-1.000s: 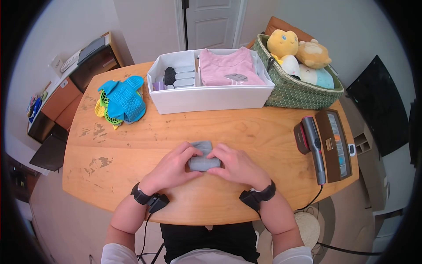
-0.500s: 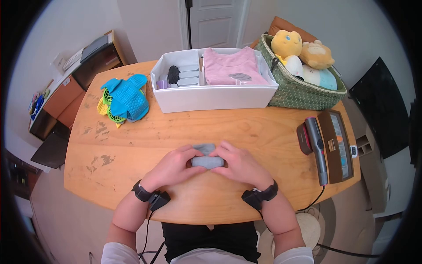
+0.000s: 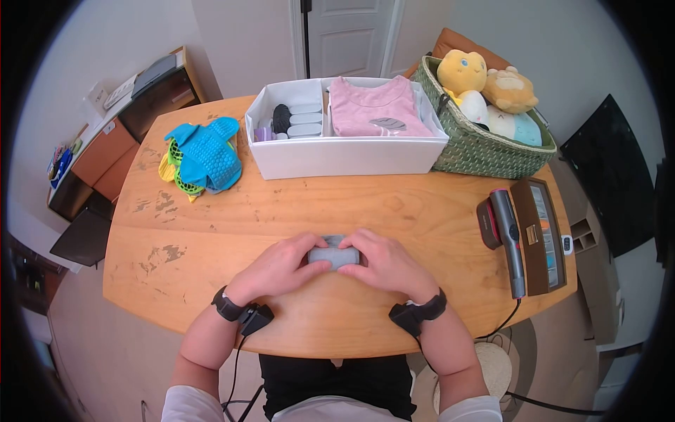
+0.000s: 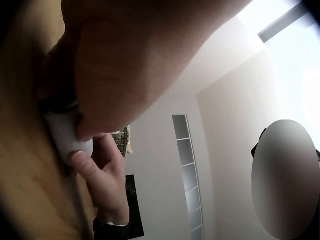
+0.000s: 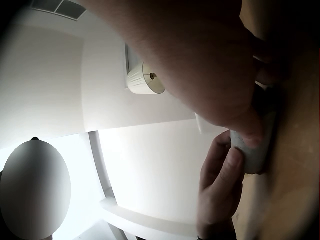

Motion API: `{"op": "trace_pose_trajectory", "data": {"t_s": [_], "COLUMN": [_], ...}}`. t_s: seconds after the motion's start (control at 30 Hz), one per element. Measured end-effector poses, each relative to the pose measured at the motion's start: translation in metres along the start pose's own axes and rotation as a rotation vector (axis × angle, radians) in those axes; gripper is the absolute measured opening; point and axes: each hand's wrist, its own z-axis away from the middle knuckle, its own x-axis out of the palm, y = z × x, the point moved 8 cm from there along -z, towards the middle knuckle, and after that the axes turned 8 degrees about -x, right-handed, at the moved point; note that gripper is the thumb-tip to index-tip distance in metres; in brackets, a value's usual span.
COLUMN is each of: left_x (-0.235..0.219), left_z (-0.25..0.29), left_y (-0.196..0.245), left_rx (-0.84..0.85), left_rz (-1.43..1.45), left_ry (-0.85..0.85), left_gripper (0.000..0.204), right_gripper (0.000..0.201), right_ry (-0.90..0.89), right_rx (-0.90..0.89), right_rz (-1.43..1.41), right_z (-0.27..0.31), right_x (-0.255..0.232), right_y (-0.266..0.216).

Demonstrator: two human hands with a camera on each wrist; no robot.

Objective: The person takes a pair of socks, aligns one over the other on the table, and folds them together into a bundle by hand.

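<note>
A rolled grey cloth point(image 3: 334, 257) lies on the wooden table in front of the person, with a short flat end at its far side. The left hand point(image 3: 285, 266) grips its left end, thumb on the near side and fingers at the far side. On the other end, the right hand point(image 3: 387, 264) holds it the same way. Both thumbs press on the roll point(image 4: 65, 132) in the left wrist view. From the right wrist, the pale roll point(image 5: 254, 150) shows between the two hands, close over the tabletop.
A white divided box point(image 3: 344, 156) at the back holds grey rolls and a folded pink shirt point(image 3: 380, 109). Beside it stands a green woven basket point(image 3: 492, 151) of plush toys. Blue mesh cloth point(image 3: 207, 155) lies left; a corded styling tool point(image 3: 508, 239) and brown case point(image 3: 538, 239) lie right.
The flat far end of the grey cloth has become shorter as the roll has thickened. Both hands stay on it. The whole view has shifted slightly.
</note>
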Motion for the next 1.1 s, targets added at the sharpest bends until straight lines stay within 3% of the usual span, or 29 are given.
{"op": "trace_pose_trajectory", "data": {"t_s": [0.07, 0.13, 0.23, 0.27, 0.3, 0.47, 0.53, 0.63, 0.73, 0.87, 1.03, 1.1], "left_x": [0.002, -0.004, -0.006, -0.007, -0.006, -0.005, -0.003, -0.001, 0.005, 0.007, 0.015, 0.015], "left_z": [-0.001, -0.007, -0.012, -0.015, -0.017, -0.022, -0.020, -0.019, -0.023, -0.021, -0.017, -0.016], "left_y": [0.000, -0.009, -0.018, -0.022, -0.025, -0.029, -0.022, -0.018, -0.033, -0.032, -0.025, -0.026], "left_rx": [0.039, -0.013, 0.019, 0.018, 0.038, -0.029, 0.093, 0.141, 0.059, 0.080, 0.094, 0.077], "left_rz": [-0.045, 0.057, 0.046, 0.041, 0.031, 0.055, 0.152, 0.244, 0.393, 0.499, 0.848, 0.811], "left_ry": [0.021, 0.176, 0.251, 0.251, 0.231, 0.129, 0.139, 0.130, 0.080, 0.057, -0.041, -0.014], "left_gripper": [0.031, 0.024, 0.020, 0.020, 0.019, 0.014, 0.011, 0.007, 0.005, 0.005, 0.009, 0.009], "right_gripper": [0.035, 0.034, 0.035, 0.036, 0.036, 0.033, 0.031, 0.031, 0.031, 0.034, 0.034, 0.034], "right_ry": [-0.006, -0.012, 0.024, 0.080, 0.135, 0.073, 0.079, 0.041, 0.032, 0.044, 0.064, 0.067], "right_rx": [-0.008, -0.020, -0.048, -0.135, -0.221, -0.164, -0.185, -0.181, -0.185, -0.187, -0.179, -0.164], "right_rz": [0.008, 0.014, 0.010, 0.033, 0.057, -0.036, -0.036, -0.093, -0.130, -0.125, -0.187, -0.258], "right_z": [0.001, 0.000, -0.001, -0.002, -0.001, 0.000, 0.000, 0.000, -0.001, 0.000, 0.002, 0.002], "right_x": [0.003, 0.004, 0.003, 0.001, -0.002, 0.002, 0.001, 0.003, 0.001, 0.001, -0.003, -0.005], "right_y": [0.004, 0.003, 0.002, -0.001, -0.006, -0.003, -0.005, -0.009, -0.016, -0.015, -0.016, -0.019]}}
